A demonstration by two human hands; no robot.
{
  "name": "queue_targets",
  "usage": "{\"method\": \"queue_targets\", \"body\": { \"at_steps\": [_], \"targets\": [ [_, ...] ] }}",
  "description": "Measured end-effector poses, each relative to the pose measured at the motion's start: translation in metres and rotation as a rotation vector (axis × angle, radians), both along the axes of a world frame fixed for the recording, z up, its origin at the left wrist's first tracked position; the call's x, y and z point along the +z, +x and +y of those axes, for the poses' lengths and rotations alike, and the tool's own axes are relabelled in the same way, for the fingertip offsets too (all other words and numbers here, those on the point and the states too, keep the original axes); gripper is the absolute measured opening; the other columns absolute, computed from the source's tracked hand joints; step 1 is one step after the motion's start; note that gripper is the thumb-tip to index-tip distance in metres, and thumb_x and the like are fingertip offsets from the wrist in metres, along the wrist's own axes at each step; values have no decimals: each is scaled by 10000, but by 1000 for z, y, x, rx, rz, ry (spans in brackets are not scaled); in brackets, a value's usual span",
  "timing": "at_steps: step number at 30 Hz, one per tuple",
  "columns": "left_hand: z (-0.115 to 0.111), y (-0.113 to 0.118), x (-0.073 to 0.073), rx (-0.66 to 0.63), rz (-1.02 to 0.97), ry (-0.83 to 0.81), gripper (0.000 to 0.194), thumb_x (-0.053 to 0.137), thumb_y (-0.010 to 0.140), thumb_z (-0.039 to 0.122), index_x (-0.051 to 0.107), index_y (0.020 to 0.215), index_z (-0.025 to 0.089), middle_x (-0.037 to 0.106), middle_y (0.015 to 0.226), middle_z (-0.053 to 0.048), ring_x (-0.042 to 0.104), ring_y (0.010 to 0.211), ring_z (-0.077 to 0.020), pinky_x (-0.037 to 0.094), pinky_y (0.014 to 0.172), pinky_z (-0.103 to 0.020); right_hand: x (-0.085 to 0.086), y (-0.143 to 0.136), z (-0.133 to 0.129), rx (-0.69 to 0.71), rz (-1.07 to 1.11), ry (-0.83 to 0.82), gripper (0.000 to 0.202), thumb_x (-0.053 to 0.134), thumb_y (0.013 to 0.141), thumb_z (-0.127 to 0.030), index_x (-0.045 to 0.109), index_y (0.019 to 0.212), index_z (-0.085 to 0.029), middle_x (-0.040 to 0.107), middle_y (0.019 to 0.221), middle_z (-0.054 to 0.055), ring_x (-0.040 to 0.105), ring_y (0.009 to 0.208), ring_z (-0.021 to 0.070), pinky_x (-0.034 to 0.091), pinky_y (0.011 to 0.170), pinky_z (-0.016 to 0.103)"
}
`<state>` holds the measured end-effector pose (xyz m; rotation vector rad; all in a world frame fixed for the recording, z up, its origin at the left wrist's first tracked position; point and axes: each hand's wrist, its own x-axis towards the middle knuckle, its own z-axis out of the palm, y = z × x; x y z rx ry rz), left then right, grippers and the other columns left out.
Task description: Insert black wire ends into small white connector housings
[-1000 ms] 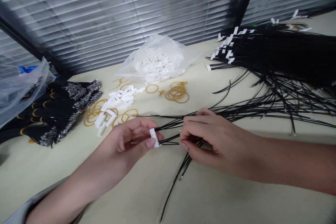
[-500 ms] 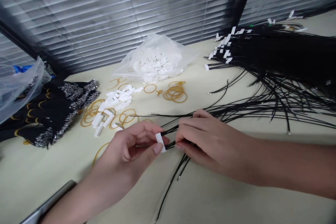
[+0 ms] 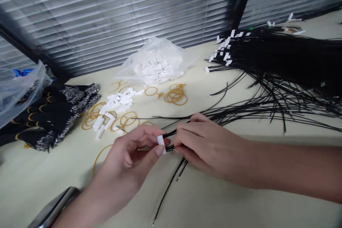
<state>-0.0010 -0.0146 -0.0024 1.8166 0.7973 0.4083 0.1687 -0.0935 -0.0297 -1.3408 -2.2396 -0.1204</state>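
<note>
Between the thumb and fingers of my left hand (image 3: 133,160) is a white connector housing (image 3: 161,144). Several black wires (image 3: 169,147) run from its right side to my right hand (image 3: 211,146). My right hand is closed around these wires a short way from the housing; its fingertips are partly hidden. Below my right hand, loose wire ends with metal terminals (image 3: 178,177) hang down over the table. More loose black wires (image 3: 245,108) spread out behind my right hand. A pile of white connector housings (image 3: 117,103) lies beyond my left hand.
Rubber bands (image 3: 176,96) lie around the white housings. Behind them rests a clear plastic bag (image 3: 157,60) of white parts. Bundled black wires with metal ends (image 3: 66,114) lie at left, a large wire heap (image 3: 280,53) at right. A dark flat object (image 3: 53,206) is near my left forearm.
The view has shifted slightly. Both hands keep their grip on the connector housing and wires, and my right hand appears a little closer to the left.
</note>
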Motion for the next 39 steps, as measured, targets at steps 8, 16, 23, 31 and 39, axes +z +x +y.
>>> {"method": "queue_targets", "body": {
  "at_steps": [8, 16, 23, 31, 39],
  "targets": [
    [7, 2, 5, 33, -25, 76, 145, 626, 735, 207, 627, 874, 249, 627, 669, 49, 567, 625, -91, 451, 564, -144, 11, 5, -2, -91, 77, 110, 207, 388, 900, -148, 569, 801, -124, 547, 833, 79, 466, 777, 166, 342, 706, 302],
    [10, -3, 5, -15, -3, 79, 143, 601, 755, 189, 618, 885, 247, 655, 757, 39, 599, 710, -99, 469, 617, -147, 20, 12, -4, 196, -123, -243, 98, 495, 880, -214, 523, 794, -178, 520, 804, -6, 468, 745, 132, 351, 702, 270],
    [12, -2, 5, 6, 29, 85, 119, 591, 765, 227, 602, 883, 225, 634, 703, 34, 568, 656, -99, 443, 569, -156, 10, 6, -8, 109, -117, -147, 130, 420, 869, -97, 497, 776, -145, 495, 815, 36, 425, 747, 162, 356, 675, 286],
    [18, -5, 4, 31, -1, -62, 151, 616, 773, 232, 598, 921, 210, 671, 765, 18, 598, 725, -117, 453, 631, -177, 4, 4, -2, 9, -19, -54, 166, 389, 873, -75, 552, 871, -107, 505, 771, 41, 443, 707, 151, 368, 656, 280],
    [22, -6, 4, 54, -31, -114, 151, 645, 757, 209, 603, 902, 217, 686, 763, 37, 605, 734, -98, 431, 642, -158, 6, 4, -2, -25, 132, -81, 182, 409, 854, -134, 549, 739, -123, 493, 722, 35, 449, 644, 121, 378, 598, 239]
  ]
}}
